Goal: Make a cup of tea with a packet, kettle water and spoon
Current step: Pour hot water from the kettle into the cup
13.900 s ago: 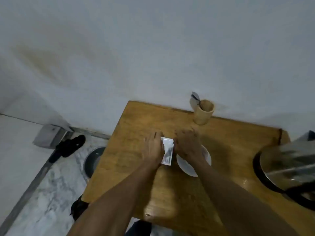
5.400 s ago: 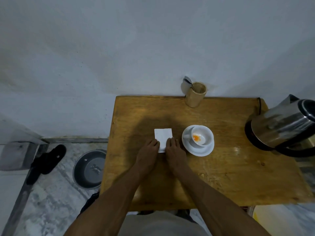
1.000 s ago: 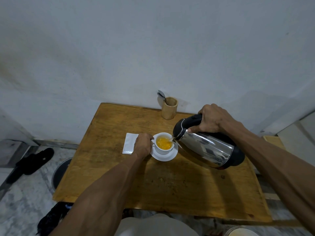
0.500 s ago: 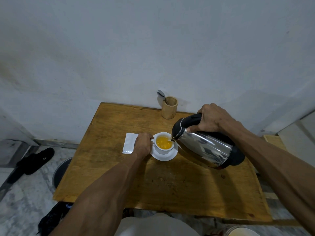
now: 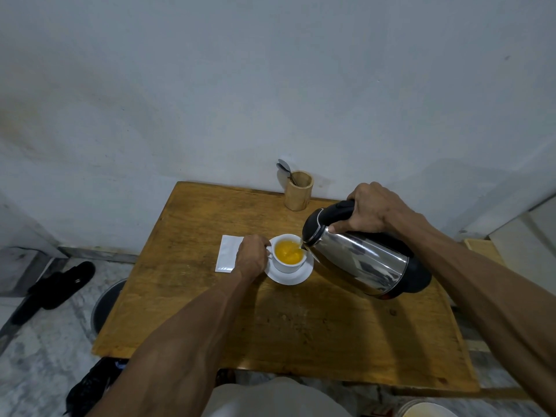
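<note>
Head view: white cup (image 5: 288,256) on saucer (image 5: 290,276), mid-table (image 5: 301,326), fuller of orange liquid than a second ago. Left hand (image 5: 251,258) closed at cup's handle side; handle hidden. Right hand (image 5: 368,210) clamped on black handle of steel kettle (image 5: 361,261), still tipped, spout at rim. Packet (image 5: 228,257) flat, partly behind left hand. Spoon (image 5: 284,170) in wooden holder (image 5: 298,194), only bowl showing.

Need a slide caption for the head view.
Right hand tips kettle into cup steadied by left hand.
</note>
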